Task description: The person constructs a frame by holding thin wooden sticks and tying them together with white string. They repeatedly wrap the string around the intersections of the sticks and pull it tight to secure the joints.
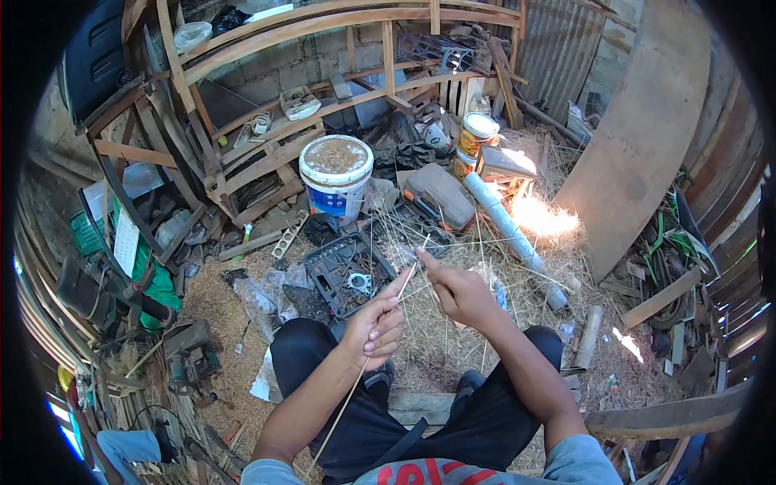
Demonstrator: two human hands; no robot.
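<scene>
A thin, pale strip (346, 402), apparently bamboo, runs from near my lap up past both hands. My left hand (376, 330) is closed around it, with the index finger stretched along its upper part. My right hand (462, 295) is curled, its index fingertip and thumb pinching the strip near the upper end. The other right fingers are folded, and whether they hide a small tool I cannot make out. Below the strip's tip, loose shavings (436, 339) and more thin strips cover the ground between my knees.
An open tool case (347, 273) lies ahead to the left, with a white-lidded bucket (335, 179) behind it. A grey pipe (517, 230) slants at the right, near a brightly sunlit stool (509, 162). A large board (651, 121) leans on the right. Wooden frames (315, 48) stand behind.
</scene>
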